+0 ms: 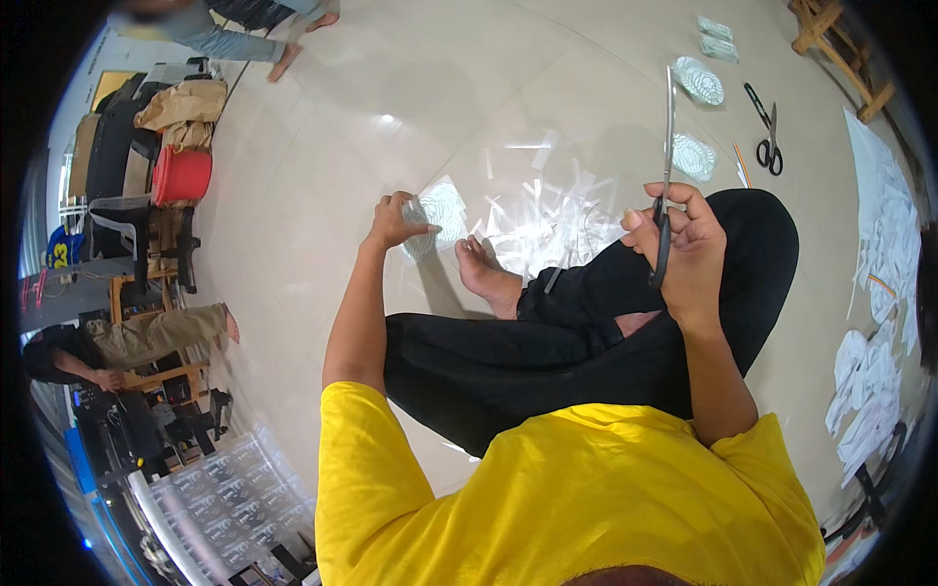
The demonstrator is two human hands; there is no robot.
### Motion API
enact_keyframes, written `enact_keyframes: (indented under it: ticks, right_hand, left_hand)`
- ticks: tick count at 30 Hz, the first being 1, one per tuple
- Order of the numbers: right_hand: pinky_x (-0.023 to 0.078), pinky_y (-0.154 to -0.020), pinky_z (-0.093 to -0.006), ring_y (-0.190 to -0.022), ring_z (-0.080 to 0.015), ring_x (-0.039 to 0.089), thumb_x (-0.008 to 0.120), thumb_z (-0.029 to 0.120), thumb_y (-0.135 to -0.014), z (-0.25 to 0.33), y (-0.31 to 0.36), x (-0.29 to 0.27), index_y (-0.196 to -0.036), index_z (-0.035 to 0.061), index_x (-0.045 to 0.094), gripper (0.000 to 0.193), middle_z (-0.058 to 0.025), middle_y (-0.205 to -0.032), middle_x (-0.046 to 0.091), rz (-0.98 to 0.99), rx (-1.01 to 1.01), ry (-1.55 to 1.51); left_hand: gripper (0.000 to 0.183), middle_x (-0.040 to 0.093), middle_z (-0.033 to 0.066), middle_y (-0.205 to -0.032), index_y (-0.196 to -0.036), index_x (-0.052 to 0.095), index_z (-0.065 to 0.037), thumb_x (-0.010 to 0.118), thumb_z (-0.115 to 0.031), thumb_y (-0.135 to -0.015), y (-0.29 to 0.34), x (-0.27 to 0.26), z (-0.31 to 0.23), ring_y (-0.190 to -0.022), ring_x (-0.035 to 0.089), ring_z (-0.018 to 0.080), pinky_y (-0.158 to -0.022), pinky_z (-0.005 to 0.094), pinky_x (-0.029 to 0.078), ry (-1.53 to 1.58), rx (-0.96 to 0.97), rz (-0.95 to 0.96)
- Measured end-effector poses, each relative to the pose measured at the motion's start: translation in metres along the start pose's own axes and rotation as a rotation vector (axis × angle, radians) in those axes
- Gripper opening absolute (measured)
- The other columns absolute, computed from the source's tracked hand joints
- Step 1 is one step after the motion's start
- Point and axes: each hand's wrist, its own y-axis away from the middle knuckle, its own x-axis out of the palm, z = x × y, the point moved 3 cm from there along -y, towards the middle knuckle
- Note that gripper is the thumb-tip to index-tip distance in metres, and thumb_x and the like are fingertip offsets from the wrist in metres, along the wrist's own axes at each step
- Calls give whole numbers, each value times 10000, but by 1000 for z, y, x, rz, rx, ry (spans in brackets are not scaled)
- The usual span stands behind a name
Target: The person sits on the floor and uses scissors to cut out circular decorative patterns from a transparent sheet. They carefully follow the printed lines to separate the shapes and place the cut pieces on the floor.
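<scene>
My left hand (pixel 396 220) is at a small pile of clear patterned sheets (pixel 447 208) on the floor, in front of my bare foot. Its thumb and fingers close around the near left edge of a clear sheet. Raised above my right knee, my right hand (pixel 689 239) grips a pair of scissors (pixel 669 137) by the black handles. The long blades point up and away from me and look closed. A heap of thin white and clear offcut strips (pixel 547 215) lies beyond my foot.
To the right lie oval patterned pieces (pixel 699 80), smaller clear pieces (pixel 718 44), a second pair of scissors (pixel 770 146) and a green-handled cutter (pixel 755 103). White paper scraps (pixel 870 381) line the right side. Other people sit at left; a red bag (pixel 182 176) stands there.
</scene>
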Motion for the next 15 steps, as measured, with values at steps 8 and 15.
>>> enact_keyframes:
  ticks: [8, 15]
  right_hand:
    - [542, -712, -207, -765, -92, 699, 804, 33, -927, -3, 2, 5, -1212, -27, 599, 357, -93, -865, 748, -16, 50, 22]
    - [537, -706, -206, -764, -89, 696, 808, 41, -924, -2, 3, 8, -1217, -32, 595, 369, -84, -841, 736, -15, 49, 31]
  left_hand:
    - [1015, 583, 174, -1352, -1373, 542, -110, 1031, -433, -545, 3, 15, 16, -1294, 521, 398, -1072, 494, 495, 67, -37, -82]
    - [810, 655, 140, -1160, -1243, 597, -82, 1019, -348, -605, 1, 20, 28, -1106, 612, 329, -962, 447, 530, 165, -63, -93]
